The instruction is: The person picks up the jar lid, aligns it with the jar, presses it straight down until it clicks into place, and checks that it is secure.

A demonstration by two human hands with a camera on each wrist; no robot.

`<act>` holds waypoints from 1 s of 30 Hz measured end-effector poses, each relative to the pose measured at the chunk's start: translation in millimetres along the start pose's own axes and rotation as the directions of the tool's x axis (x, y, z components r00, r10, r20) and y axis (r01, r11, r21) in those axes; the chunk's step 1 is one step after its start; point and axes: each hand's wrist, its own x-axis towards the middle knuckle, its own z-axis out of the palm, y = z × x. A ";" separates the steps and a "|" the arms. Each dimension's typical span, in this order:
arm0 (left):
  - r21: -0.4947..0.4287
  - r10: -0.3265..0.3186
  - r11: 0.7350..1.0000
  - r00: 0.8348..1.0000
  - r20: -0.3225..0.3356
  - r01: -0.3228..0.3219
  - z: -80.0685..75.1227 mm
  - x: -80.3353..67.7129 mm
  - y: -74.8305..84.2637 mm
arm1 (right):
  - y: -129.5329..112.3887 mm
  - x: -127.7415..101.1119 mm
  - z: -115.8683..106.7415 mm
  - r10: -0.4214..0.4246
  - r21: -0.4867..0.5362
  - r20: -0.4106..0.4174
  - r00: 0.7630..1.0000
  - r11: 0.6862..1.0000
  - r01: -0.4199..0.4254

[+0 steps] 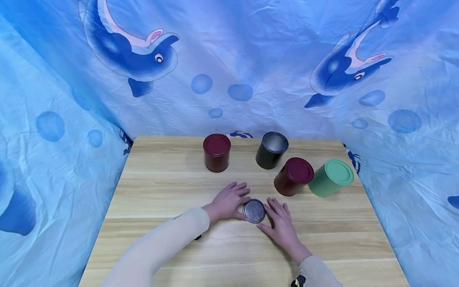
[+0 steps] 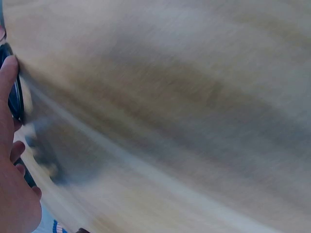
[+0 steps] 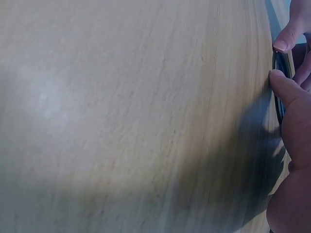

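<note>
A two-sided grip is being kept on the lid: the left hand is being laid against its left edge and the right hand against its right edge, with fingers and thumbs lightly curved round the rim. The lid is lying flat on the table, rim up, directly between the two hands and touching both, toward the near middle of the tabletop. In the left wrist view the thumb is being pressed on the dark rim of the lid at the frame's left edge; the rest of that view is blurred. In the right wrist view a fingertip and a second finger are being held on the thin dark rim at the right edge.

Beyond the hands, four cans are being shown standing in a loose row: a dark red can with its lid on, an open black can, a second red can just beside a green can. The black can is standing well apart from the lid. A blue dolphin cloth is being hung round the table.
</note>
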 end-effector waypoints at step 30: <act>0.029 -0.139 0.990 0.989 -0.039 0.140 5.8 -31.5 5.2 | 10.2 30.4 -7.3 -0.155 0.037 0.134 0.979 0.988 0.151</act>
